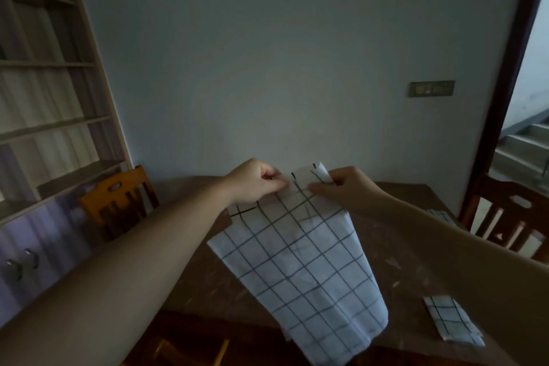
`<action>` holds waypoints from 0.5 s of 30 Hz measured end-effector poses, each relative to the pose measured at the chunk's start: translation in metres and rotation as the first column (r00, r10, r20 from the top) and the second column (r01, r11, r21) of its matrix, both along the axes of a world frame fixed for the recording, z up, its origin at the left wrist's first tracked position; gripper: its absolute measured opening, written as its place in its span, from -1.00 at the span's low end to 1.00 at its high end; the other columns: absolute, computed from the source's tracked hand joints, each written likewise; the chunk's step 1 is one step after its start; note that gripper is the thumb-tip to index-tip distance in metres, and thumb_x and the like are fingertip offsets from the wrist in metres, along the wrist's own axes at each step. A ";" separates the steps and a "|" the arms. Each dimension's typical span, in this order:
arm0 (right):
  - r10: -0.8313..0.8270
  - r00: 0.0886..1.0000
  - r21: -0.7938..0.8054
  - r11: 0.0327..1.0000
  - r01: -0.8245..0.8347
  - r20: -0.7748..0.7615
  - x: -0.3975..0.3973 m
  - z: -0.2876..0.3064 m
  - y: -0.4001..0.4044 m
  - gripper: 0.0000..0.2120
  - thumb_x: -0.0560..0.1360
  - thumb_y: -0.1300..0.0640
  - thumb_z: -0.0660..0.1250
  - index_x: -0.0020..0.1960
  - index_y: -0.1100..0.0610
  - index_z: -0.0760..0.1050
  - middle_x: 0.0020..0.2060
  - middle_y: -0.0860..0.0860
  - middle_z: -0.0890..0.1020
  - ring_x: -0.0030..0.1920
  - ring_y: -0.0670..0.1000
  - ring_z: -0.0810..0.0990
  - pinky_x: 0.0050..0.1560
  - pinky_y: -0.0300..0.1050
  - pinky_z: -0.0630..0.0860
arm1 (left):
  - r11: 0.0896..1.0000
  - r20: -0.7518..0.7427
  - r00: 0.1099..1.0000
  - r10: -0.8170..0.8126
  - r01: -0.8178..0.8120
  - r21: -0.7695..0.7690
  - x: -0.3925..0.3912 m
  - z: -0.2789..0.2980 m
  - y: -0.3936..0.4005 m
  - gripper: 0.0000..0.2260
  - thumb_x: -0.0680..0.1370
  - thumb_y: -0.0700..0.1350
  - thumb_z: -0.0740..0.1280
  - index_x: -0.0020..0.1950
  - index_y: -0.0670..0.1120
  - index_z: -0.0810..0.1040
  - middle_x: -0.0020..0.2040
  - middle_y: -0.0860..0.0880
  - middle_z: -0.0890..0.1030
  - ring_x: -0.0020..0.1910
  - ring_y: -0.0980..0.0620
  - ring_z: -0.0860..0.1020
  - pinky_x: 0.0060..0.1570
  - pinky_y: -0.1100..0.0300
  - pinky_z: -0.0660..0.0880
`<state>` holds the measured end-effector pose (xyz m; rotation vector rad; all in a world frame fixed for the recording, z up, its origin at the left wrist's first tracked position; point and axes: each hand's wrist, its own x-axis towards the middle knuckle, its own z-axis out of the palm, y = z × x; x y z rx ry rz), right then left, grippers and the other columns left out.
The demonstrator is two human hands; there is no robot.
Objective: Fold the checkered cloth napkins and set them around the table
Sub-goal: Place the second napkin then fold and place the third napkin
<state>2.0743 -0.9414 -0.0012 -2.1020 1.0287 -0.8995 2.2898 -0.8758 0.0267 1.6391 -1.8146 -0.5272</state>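
Note:
A white napkin with a dark grid pattern (303,270) hangs in the air above the brown table (214,285), held up by its top edge. My left hand (257,183) pinches that edge on the left, and my right hand (341,187) pinches it on the right, the two hands close together. The cloth drapes down toward me, its lower end over the table's near side. A folded checkered napkin (450,321) lies flat on the table at the right. Another folded one (439,214) lies at the far right edge, partly hidden by my right arm.
An orange wooden chair (118,202) stands at the table's left, a dark wooden chair (511,217) at its right. A tall shelf unit (50,92) fills the left wall. A doorway with stairs (523,151) opens at the right. Another chair back (190,350) shows below.

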 end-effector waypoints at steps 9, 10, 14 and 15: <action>-0.074 0.997 0.008 0.997 0.074 0.033 -0.034 0.004 -0.006 -0.51 0.52 -0.11 0.32 -0.31 0.33 0.47 -0.44 0.04 0.43 -0.39 -0.02 0.41 -0.31 -0.16 0.31 | 1.000 0.083 0.996 0.007 -0.008 0.009 -0.003 0.004 0.003 -0.72 0.41 -0.03 0.53 -0.41 -0.01 0.50 -0.48 0.11 0.40 -0.48 0.17 0.34 -0.40 0.22 0.22; -0.071 0.996 -0.011 0.997 0.072 0.052 -0.038 0.006 -0.005 -0.52 0.51 -0.09 0.35 -0.32 0.32 0.47 -0.46 0.01 0.42 -0.41 -0.05 0.40 -0.34 -0.19 0.31 | 1.000 0.070 0.997 0.015 -0.014 -0.008 -0.004 0.006 0.004 -0.74 0.41 -0.01 0.53 -0.40 0.00 0.52 -0.49 0.14 0.42 -0.50 0.22 0.36 -0.42 0.27 0.24; -0.080 0.977 -0.076 0.992 0.097 0.196 -0.052 0.011 -0.002 -0.60 0.48 0.02 0.43 -0.43 0.15 0.38 -0.56 -0.07 0.31 -0.51 -0.10 0.29 -0.47 -0.28 0.22 | 0.996 -0.052 0.997 0.048 -0.052 -0.072 -0.001 0.008 0.009 -0.67 0.36 0.04 0.55 -0.14 -0.21 0.64 -0.16 0.11 0.63 -0.10 0.20 0.56 -0.10 0.27 0.39; -0.078 0.970 -0.061 0.994 0.095 0.231 -0.056 0.012 -0.003 -0.58 0.47 0.00 0.43 -0.43 0.18 0.39 -0.54 -0.01 0.35 -0.48 -0.08 0.33 -0.43 -0.26 0.26 | 0.997 -0.101 0.994 0.048 -0.053 -0.055 0.002 0.006 0.010 -0.68 0.36 0.00 0.56 -0.10 -0.22 0.64 -0.13 0.09 0.62 -0.08 0.17 0.55 -0.05 0.23 0.40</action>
